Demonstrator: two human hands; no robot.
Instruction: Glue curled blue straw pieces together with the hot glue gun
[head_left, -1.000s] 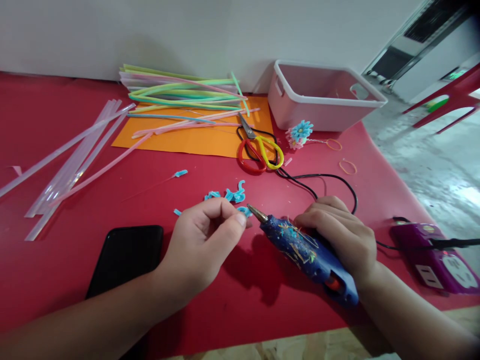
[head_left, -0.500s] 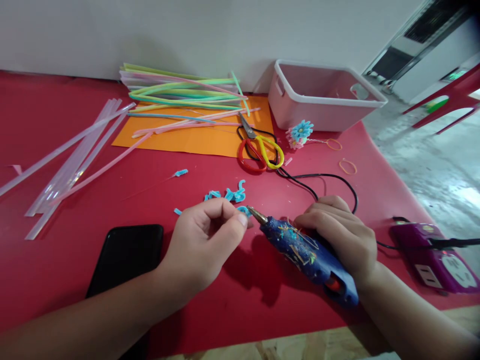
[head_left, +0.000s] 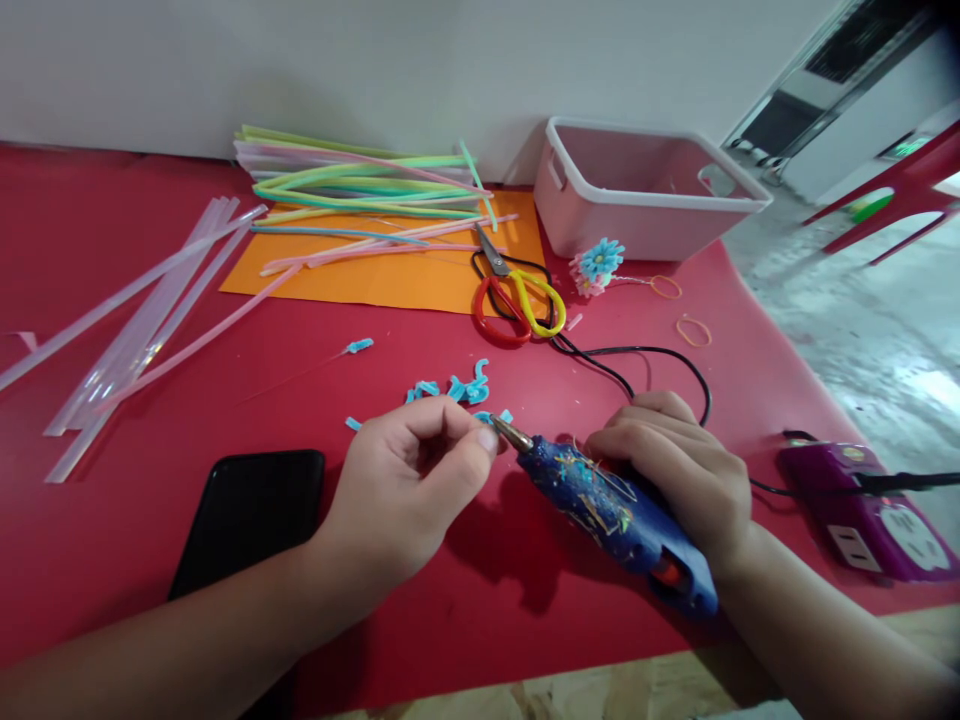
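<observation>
My right hand (head_left: 679,470) is wrapped round a blue hot glue gun (head_left: 607,510), whose body is streaked with dried glue. Its metal nozzle points up and left, right by the fingertips of my left hand (head_left: 416,480). Thumb and forefinger there pinch a small light-blue piece of pipe cleaner (head_left: 482,417), mostly hidden by the fingers. Just beyond lie several curled blue pipe cleaner pieces (head_left: 469,388). Farther left, a thin stem with a fuzzy blue tip (head_left: 360,346) rests on the red table (head_left: 420,650).
Scissors (head_left: 517,300) with red and yellow handles lie on an orange sheet (head_left: 345,280) near bundled pipe cleaners (head_left: 367,185). A pink bin (head_left: 637,215), pipe-cleaner flowers (head_left: 600,262), clear glue sticks (head_left: 150,340), a black phone (head_left: 251,515) and a purple power strip (head_left: 862,510) surround my hands.
The glue gun's nozzle has shifted slightly left, closer to my left fingertips. A bit more of the blue piece shows beyond the nozzle. Both grips stay the same.
</observation>
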